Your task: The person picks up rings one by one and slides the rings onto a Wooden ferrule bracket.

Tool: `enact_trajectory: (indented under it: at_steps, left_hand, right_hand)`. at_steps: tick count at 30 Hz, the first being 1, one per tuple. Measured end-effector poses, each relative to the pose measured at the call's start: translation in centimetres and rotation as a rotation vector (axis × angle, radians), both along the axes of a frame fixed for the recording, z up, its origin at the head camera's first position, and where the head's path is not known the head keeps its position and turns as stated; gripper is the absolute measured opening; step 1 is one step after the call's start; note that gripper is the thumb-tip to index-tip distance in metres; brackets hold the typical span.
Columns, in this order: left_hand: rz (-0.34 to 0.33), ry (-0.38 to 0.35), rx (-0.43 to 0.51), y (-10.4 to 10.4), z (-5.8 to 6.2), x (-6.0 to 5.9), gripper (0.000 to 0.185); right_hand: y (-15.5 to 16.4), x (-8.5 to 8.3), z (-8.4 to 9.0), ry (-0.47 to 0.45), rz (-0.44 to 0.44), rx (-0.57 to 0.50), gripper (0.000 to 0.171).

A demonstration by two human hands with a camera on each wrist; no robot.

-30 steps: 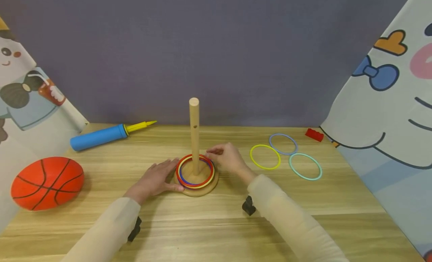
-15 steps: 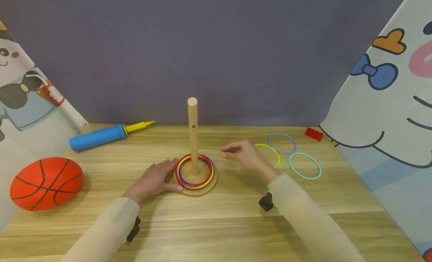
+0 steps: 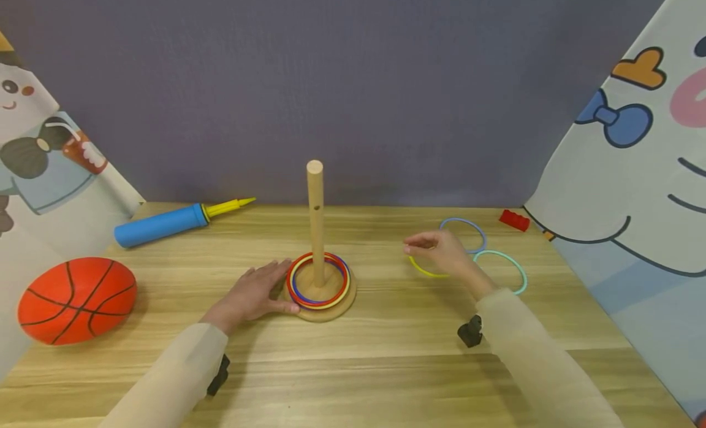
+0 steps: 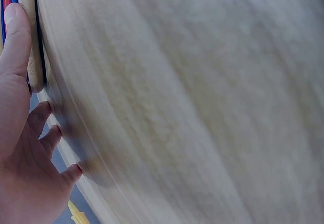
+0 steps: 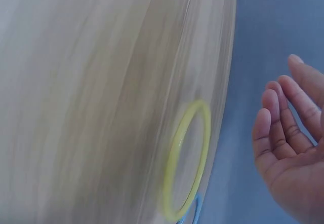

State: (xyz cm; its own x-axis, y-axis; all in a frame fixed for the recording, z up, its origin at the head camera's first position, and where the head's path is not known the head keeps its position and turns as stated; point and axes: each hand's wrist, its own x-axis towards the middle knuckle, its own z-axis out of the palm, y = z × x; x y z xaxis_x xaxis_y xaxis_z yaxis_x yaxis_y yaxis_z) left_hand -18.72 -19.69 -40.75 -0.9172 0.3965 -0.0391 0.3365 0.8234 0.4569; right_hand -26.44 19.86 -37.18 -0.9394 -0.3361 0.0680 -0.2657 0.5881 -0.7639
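Pale wooden tabletop (image 3: pixel 375 354) fills the foreground, with both sleeved forearms reaching across it. Nearest, the left hand (image 3: pixel 256 293) lies flat, fingers straight, its thumb pressed against the round wooden base (image 3: pixel 325 308) of the upright wooden peg (image 3: pixel 316 219), where red, yellow and blue rings (image 3: pixel 318 281) sit stacked. Further right, the right hand (image 3: pixel 441 250) hovers with loosely curved fingers, holding nothing, just above the thin yellow plastic ring (image 5: pixel 186 158) lying flat on the table.
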Motion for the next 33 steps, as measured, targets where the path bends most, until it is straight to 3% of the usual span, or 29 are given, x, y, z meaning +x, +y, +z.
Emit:
enact_trajectory:
  at_steps: [6, 19, 26, 33]
  left_hand:
    - [0.000, 0.005, 0.003, -0.1, -0.1, -0.1, 0.103]
    - [0.006, -0.016, 0.001, -0.1, 0.1, 0.0, 0.103]
    - [0.005, -0.005, -0.001, -0.2, 0.1, 0.0, 0.103]
    - [0.006, -0.010, 0.008, -0.1, -0.1, 0.0, 0.102]
  right_hand:
    - [2.7, -0.4, -0.6, -0.011, -0.086, 0.031, 0.036]
    - [7.4, -1.2, -1.6, 0.041, -0.168, 0.127, 0.038]
    - [8.2, -1.7, -2.1, 0.020, -0.185, 0.164, 0.038]
    - [8.1, -2.1, -2.0, 0.074, -0.222, 0.238, 0.030]
